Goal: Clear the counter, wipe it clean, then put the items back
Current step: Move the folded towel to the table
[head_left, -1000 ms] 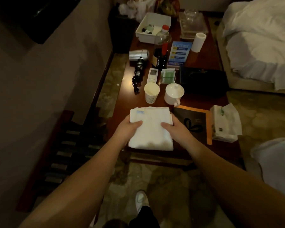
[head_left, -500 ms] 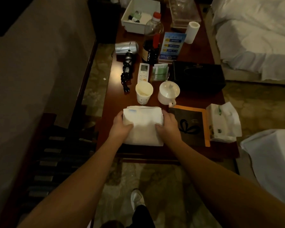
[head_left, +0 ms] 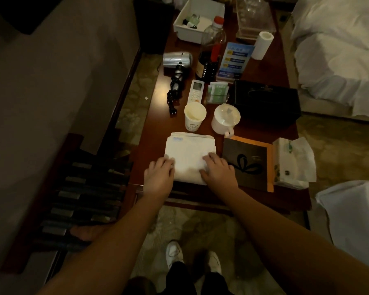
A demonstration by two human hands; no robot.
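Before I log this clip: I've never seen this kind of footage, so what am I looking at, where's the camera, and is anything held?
No machine here: a person wears a camera on the head, looking down at their own arms. The left hand and right hand rest on a folded white towel near the wooden counter's front edge. Whether they grip it is unclear. Behind stand a paper cup and a lidded mug; a hair dryer and remote lie further back.

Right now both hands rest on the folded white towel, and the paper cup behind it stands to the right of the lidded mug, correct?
Not quite. In the head view the paper cup stands left of the lidded mug. Both the left hand and right hand do rest on the folded white towel.
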